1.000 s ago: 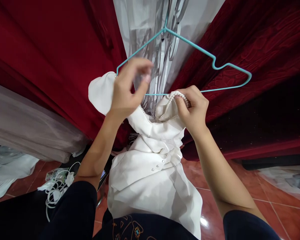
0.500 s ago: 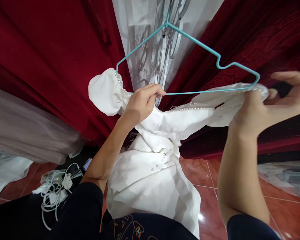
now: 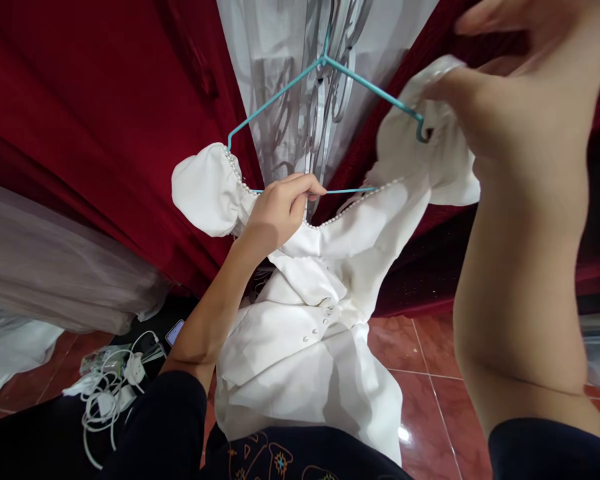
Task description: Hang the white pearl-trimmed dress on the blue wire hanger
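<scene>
A white dress (image 3: 300,347) with puff sleeves and a pearl-beaded neckline hangs on a turquoise clothes hanger (image 3: 275,100). My left hand (image 3: 280,210) is closed around the hanger's lower bar at the neckline; whether it also grips the fabric is hidden. Up at the right, my right hand (image 3: 525,87) pinches the edge of the right-hand sleeve between thumb and fingers, slightly blurred, with some fingers held apart. That sleeve is drawn over the hanger's right end, covering it. The left-hand puff sleeve (image 3: 203,190) sits over the other end.
Behind the hanger are white hangers (image 3: 323,120) and a pale cloth between dark red curtains (image 3: 95,100). White cables (image 3: 105,400) and a phone (image 3: 175,331) lie on a black surface at lower left. Red tiles (image 3: 420,380) cover the floor.
My right hand has risen, pulling the right-hand sleeve up over the hanger's end, which showed before. My left hand has stayed on the lower bar.
</scene>
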The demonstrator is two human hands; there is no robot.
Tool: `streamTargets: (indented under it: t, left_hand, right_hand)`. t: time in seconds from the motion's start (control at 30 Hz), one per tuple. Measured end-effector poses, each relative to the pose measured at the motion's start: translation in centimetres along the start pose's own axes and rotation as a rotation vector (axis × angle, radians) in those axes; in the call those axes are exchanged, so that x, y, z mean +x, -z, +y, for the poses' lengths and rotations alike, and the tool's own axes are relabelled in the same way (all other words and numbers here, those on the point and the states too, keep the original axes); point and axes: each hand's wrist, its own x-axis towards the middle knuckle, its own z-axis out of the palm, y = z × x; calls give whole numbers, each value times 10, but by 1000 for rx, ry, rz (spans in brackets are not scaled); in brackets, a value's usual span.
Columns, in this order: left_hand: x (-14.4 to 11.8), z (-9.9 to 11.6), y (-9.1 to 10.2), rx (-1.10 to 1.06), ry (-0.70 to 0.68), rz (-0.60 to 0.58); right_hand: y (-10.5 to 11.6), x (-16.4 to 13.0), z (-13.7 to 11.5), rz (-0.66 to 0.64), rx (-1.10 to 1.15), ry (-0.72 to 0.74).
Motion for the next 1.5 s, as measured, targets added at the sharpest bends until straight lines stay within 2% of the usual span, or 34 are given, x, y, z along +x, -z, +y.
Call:
streamTargets:
  t: [0.1, 0.17, 0.2, 0.23, 0.33, 0.37, 0.5, 0.57, 0.67, 0.73, 0.77, 0.87, 0.93, 1.0, 1.13, 1.23, 1.3, 1.33, 1.43, 1.5]
  left_hand:
    - [-2, -2, 0, 76, -21, 5]
    - [-3, -1, 1, 117, -36, 8]
    - [-3, -1, 1, 128, -41, 11]
    - [-3, 0, 1, 134, -45, 12]
    - [-6, 2, 1, 168, -64, 26]
    - [-7, 2, 0, 186, -73, 37]
    - [-18, -1, -4, 228, -127, 110]
    - [-23, -7, -2, 230, -153, 267]
    - [-26, -24, 13, 283, -146, 637]
    - [-23, -42, 30, 348, -110, 767]
    - [-20, -51, 38, 365, -72, 767]
    - [-10, -74, 62, 327, 64, 658]
    - [-3, -80, 74, 246, 122, 584]
    - [3, -79, 86, 171, 147, 563]
    - [5, -75, 114, 109, 187, 659]
    - [-5, -88, 129, 81, 215, 765]
    - [-18, -99, 131, 90, 321, 782]
    - [-25, -103, 129, 96, 398, 753]
    - [-48, -96, 114, 75, 577, 548]
    - [-58, -73, 102, 39, 562, 366]
  right_hand:
    - [-19, -11, -33, 95, 130, 112]
    - [-31, -31, -47, 192, 108, 240]
    - [-38, -43, -50, 195, 70, 274]
    - [-45, -56, -49, 131, 36, 293]
    - [-67, -90, -32, -189, -91, 287]
    - [-74, -99, -24, -231, -160, 266]
    - [-93, -121, -3, -140, -321, 259]
    - [-97, -125, -3, -78, -297, 259]
    - [-102, -127, -8, -31, -254, 268]
    - [-105, -128, -10, -25, -258, 276]
    - [-107, -128, -9, -25, -273, 272]
    - [-108, -127, -7, -13, -333, 251]
    - [-105, -126, -4, -8, -343, 269]
    - [-100, -125, -2, -19, -334, 289]
    - [-95, -122, -1, -66, -298, 256]
    - [-97, -122, -2, -65, -262, 270]
    - [-101, -122, -3, -38, -253, 291]
    - [-103, -122, -4, -27, -241, 302]
    - [-108, -122, -6, -10, -160, 322]
    - [-110, -122, -6, 7, -117, 325]
